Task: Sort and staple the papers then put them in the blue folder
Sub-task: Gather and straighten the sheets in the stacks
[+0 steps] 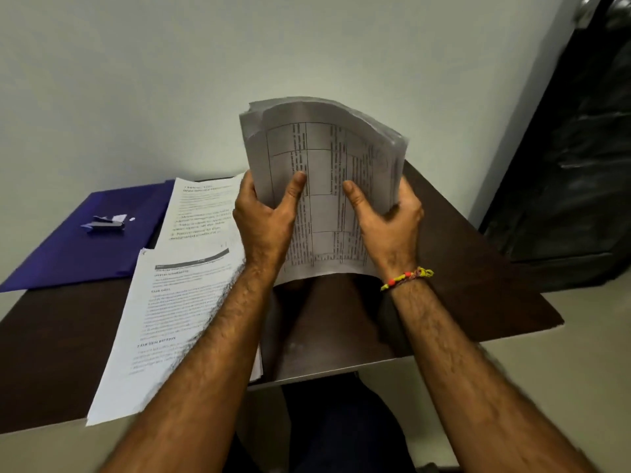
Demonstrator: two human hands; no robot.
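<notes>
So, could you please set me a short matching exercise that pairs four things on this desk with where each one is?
Things:
1. stapler
2. blue folder
3. paper stack
4. bracelet

Places:
A. on the right wrist
B. held upright in both hands
C. on top of the folder
D. flat at the desk's far left

Pairs: 1-C, 2-D, 3-B, 4-A

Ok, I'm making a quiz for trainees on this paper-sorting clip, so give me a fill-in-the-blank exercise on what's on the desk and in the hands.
1. Both hands, the left hand and the right hand, hold up a stack of papers printed with a ____.
2. The stapler lies on the blue ____.
3. The beaded bracelet is on the ____ wrist.
4. Two paper piles lie on the desk, ____ of the held stack.

Missing words: table; folder; right; left
</notes>
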